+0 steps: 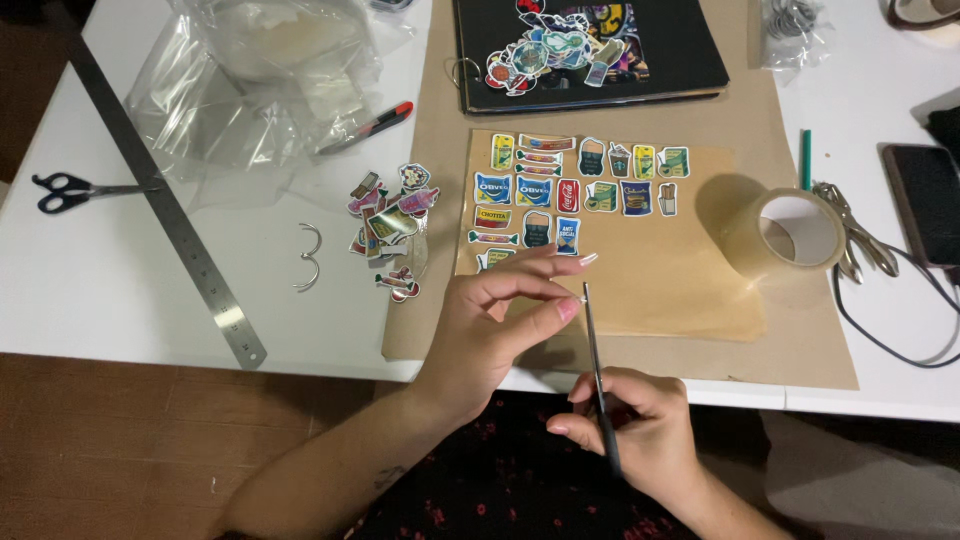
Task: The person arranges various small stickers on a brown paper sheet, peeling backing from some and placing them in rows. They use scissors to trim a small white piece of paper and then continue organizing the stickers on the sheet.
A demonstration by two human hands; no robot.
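Two hands hover over the near edge of the worktop (120, 290) in the head view. Your right hand (640, 425) has its fingers closed around a thin dark tool (598, 375), tip pointing up. Your left hand (500, 320) pinches thumb and forefinger together right at that tip, on something too small to tell. Just beyond lies a tan sheet (660, 280) with rows of small stickers (560, 190). A loose sticker pile (390, 225) sits to the left, a tape roll (790, 232) to the right.

White table (90, 300); brown wooden floor (150, 440); soft indoor light
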